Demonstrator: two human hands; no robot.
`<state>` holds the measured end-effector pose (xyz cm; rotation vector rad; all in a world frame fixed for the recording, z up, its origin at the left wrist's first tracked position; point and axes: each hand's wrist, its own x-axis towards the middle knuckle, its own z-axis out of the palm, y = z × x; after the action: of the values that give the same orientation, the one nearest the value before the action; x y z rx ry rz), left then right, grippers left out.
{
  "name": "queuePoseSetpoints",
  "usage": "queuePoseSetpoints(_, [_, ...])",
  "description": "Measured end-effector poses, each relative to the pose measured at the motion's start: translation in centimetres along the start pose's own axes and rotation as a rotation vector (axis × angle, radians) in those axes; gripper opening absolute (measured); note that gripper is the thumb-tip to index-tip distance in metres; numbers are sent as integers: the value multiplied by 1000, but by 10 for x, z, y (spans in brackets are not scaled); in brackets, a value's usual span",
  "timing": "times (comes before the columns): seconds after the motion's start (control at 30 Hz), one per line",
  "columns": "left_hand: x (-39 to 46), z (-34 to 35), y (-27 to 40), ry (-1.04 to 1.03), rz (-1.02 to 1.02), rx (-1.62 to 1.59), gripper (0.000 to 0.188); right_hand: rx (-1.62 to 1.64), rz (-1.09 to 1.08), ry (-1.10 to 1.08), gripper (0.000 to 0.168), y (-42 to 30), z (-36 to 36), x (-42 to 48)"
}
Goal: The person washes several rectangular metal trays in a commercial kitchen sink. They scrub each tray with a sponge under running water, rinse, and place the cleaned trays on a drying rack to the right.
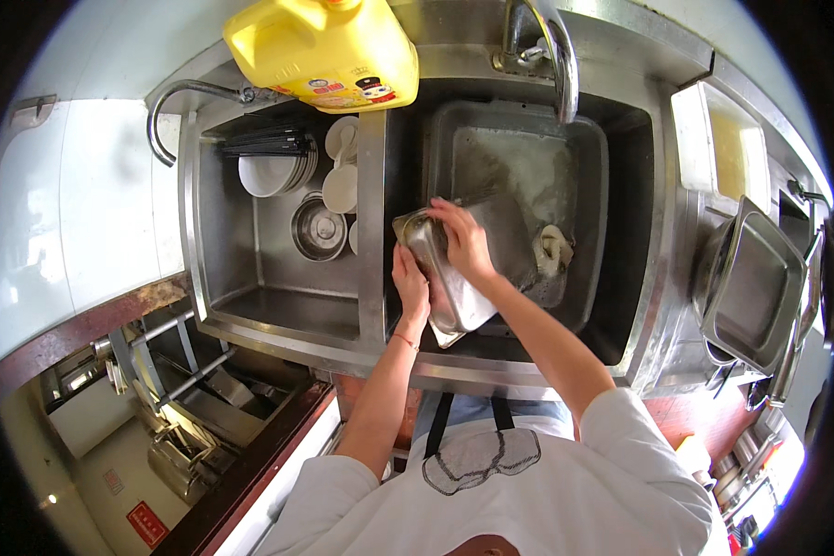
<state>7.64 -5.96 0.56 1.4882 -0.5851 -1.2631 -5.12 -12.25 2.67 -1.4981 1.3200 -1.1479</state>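
A rectangular stainless steel food pan (452, 278) is tilted over the left side of the right sink basin, its outer surface facing up. My left hand (411, 288) grips its rim along the left side. My right hand (467, 243) lies on the pan, fingers bent over its far end; the thumb is hidden. Beneath the pan, a large grey tub (594, 181) stands in the basin with cloudy water (521, 156) in it. A pale, crumpled cloth (550, 251) lies in the tub, right of my right hand.
Left basin holds white bowls (267, 175), black chopsticks (267, 144), white spoons (347, 147) and a steel bowl (319, 228). A yellow jug (326, 55) stands behind the divider (372, 229). Two faucets (566, 66) reach over. Right counter bears a white container (723, 142) and steel pans (757, 285).
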Motion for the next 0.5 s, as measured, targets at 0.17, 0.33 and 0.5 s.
queuePoseSetpoints(0.17, [-5,17,31,-81,-78,-135,50,-137,-168,-122,36,-58,-25,-101])
queuePoseSetpoints(0.33, [-17,54,55,-260,17,-86,54,-318,-330,20,33,-73,-39,-73])
queuePoseSetpoints(0.5, [-29,92,66,-212,247,180,51,-409,-248,160,23,-84,-65,10])
